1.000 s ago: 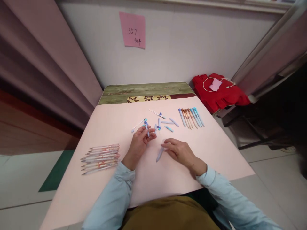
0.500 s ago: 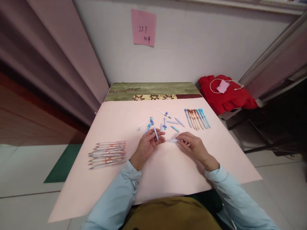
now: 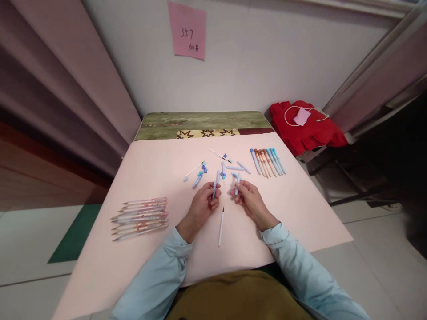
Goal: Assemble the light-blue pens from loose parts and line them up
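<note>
My left hand (image 3: 204, 201) is closed round a blue pen barrel piece (image 3: 214, 190), and a paler lavender pen barrel piece (image 3: 218, 176) stands up from the same fingers. In my right hand (image 3: 250, 198), thumb and fingers pinch another pale lavender pen barrel piece (image 3: 237, 184), held upright. A white pen refill (image 3: 221, 226) with a dark tip lies on the paper between my wrists. Just beyond my hands are loose pen parts: a blue barrel (image 3: 198, 179), lavender barrels (image 3: 235, 168), small blue pieces (image 3: 204, 169) and a white refill (image 3: 193, 171).
White patterned pens (image 3: 142, 216) lie in a row at the left. Assembled pens with brown and blue tops (image 3: 267, 162) line up at the back right. Pale paper (image 3: 287, 213) covers the table. A red cloth (image 3: 300, 133) with a white cable sits beyond the right edge.
A white refill now lies on the paper between my wrists. My right hand has moved left, towards my left hand, and holds its barrel piece upright. A lavender piece now shows in my left hand.
</note>
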`<state>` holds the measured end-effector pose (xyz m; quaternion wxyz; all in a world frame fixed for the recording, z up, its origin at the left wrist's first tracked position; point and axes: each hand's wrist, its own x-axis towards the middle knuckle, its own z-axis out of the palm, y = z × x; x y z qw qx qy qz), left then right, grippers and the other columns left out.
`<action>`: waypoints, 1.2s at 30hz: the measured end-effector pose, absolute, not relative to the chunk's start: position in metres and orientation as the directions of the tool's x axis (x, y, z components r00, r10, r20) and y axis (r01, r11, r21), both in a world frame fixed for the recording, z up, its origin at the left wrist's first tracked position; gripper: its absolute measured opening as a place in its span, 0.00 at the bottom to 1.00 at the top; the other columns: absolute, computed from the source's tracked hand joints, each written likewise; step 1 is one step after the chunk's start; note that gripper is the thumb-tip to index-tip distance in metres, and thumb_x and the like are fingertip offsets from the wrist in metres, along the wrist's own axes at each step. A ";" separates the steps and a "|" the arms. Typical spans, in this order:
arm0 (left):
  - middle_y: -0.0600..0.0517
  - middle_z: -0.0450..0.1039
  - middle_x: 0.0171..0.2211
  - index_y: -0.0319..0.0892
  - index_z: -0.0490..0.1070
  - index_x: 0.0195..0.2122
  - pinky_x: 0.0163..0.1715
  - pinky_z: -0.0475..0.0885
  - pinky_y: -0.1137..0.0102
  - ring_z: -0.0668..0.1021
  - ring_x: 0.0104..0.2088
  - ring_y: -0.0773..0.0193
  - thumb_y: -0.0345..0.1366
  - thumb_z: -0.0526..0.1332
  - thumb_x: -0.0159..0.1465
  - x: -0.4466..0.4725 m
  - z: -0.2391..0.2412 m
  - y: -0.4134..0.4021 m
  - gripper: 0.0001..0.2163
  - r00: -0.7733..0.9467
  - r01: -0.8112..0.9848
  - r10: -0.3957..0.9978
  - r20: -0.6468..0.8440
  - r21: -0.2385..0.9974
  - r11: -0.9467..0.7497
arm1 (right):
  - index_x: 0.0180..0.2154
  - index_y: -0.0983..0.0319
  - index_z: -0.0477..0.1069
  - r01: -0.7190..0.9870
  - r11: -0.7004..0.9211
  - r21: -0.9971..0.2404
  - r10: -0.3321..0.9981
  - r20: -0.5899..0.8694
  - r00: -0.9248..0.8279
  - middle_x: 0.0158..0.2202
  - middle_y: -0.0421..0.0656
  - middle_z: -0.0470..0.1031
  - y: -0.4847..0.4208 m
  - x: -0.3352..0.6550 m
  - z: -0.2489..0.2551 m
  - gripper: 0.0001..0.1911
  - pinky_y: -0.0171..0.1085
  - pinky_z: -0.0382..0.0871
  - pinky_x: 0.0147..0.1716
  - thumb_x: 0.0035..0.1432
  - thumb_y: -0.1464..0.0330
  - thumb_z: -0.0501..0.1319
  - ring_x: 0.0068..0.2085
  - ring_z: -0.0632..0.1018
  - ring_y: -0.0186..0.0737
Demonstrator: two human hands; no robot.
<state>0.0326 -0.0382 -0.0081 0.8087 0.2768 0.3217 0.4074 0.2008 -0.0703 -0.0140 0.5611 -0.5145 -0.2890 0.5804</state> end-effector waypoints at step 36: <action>0.61 0.59 0.17 0.36 0.70 0.31 0.11 0.53 0.81 0.56 0.14 0.79 0.41 0.69 0.58 0.003 0.007 -0.022 0.13 0.361 -0.677 0.896 -0.257 0.589 0.441 | 0.34 0.62 0.71 0.666 0.718 -0.203 0.696 0.191 -0.692 0.35 0.44 0.74 -0.089 0.141 -0.013 0.10 0.38 0.66 0.36 0.68 0.72 0.54 0.35 0.71 0.39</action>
